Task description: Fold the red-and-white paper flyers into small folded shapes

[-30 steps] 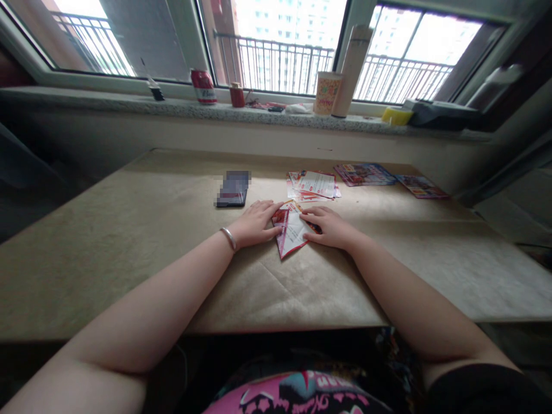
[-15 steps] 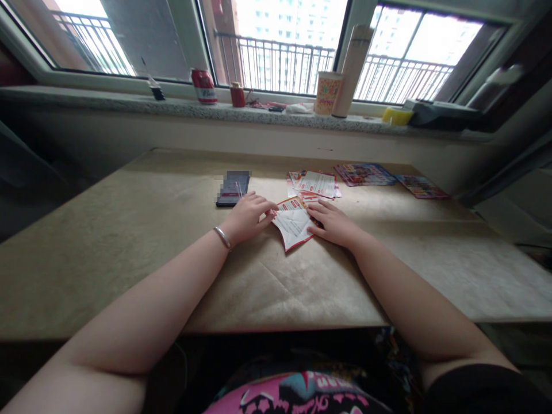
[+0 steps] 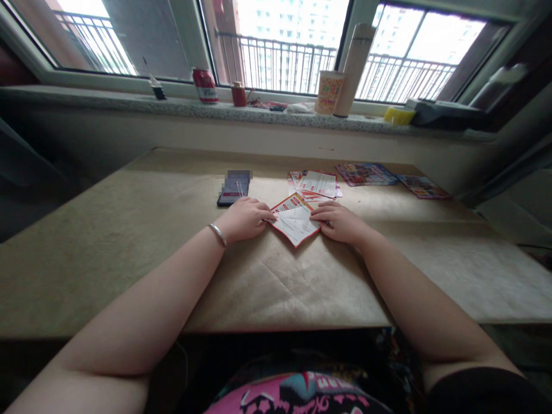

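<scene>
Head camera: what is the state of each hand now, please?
Left hand: closed, fingertips holding the left corner of the printed sheet.
Right hand: closed, fingertips holding the sheet's right corner.

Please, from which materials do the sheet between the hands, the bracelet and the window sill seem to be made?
Sheet: printed paper, thin and creased; its gloss is unclear. Bracelet: probably polished metal, silvery with a bright highlight. Window sill: speckled grey like granite, possibly artificial stone.

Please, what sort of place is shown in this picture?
Probably an indoor room, perhaps in an apartment: a wide beige table stands below a speckled grey stone windowsill, and a pale high-rise building shows beyond a dark metal railing.
</scene>
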{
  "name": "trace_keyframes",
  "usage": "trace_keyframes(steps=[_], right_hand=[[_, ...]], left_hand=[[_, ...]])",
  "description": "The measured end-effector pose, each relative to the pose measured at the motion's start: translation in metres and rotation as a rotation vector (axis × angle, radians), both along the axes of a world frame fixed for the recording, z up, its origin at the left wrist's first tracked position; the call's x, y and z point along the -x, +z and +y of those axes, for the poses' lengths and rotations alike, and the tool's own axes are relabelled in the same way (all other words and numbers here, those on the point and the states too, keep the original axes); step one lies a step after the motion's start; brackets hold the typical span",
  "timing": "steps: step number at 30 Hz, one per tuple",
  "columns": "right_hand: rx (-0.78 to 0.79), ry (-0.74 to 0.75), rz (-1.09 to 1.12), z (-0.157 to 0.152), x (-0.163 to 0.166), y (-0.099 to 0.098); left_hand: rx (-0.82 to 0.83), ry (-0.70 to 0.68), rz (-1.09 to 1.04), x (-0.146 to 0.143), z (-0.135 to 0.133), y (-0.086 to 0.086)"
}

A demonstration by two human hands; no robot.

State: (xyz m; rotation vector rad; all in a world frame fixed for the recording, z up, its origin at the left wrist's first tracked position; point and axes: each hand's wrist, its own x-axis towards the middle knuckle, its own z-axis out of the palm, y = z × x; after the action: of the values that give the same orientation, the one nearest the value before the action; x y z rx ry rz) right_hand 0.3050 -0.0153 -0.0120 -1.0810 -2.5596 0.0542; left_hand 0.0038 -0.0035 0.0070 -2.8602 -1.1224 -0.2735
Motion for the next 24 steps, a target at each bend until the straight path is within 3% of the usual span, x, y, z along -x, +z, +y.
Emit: trace_keyframes(steps=[10,18,24], right_hand=[[0.070,-0.013,-0.054,-0.002,-0.011,0.008],[0.022,-0.103,-0.117,-0.001,-0.011,0.009],[-0.022,-0.274,-0.204,-0.003,-0.009,0.014]], left_hand=[[-0.074,0.056,0.052,0.004,0.005,0.000],[-0.113,0.086,0.043,0.003,0.006,0.000],[-0.068,0.154,0.008,0.004,0.008,0.000]])
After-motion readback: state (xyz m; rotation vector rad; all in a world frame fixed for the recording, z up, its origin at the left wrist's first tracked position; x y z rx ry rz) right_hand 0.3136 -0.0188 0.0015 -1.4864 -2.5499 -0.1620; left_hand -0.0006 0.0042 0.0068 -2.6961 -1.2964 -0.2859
